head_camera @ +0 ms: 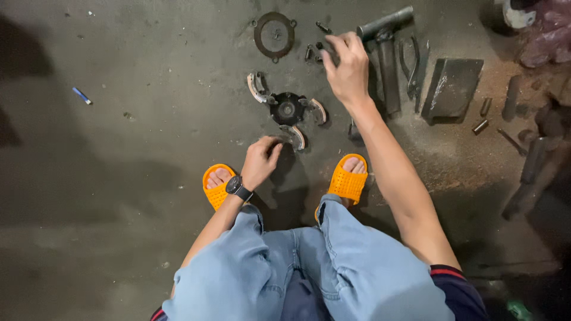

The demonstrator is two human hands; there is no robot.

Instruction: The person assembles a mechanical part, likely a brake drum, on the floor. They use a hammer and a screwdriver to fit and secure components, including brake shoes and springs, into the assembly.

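Clutch shoe assy (287, 109), dark round hub w/ three curved shoes splayed out, lies flat on the concrete floor (119, 178) just ahead of the person's feet. Left hand (260, 160) sits at its near edge, fingers curled in, tips by the nearest shoe (295, 137); contact or pinch can't tell. Black wristwatch (238, 188) on that wrist. Right hand (346, 66) is stretched further out, past the assy's far-right side, fingers bent over small dark parts (313, 52); whether it grips one can't tell.

Round plate w/ lug ears (274, 35) lies beyond the assy, apart from it. Grey metal pipe tool (385, 44) is just right of the right hand, pliers (412, 65) beside it, then a dark flat block (453, 88). Bolts and rods are scattered far right.

Orange slides (348, 180) flank the left hand, near side. Floor left of the assy is wide open, only a small blue stick (81, 95) there; right side is crowded up to the frame edge.
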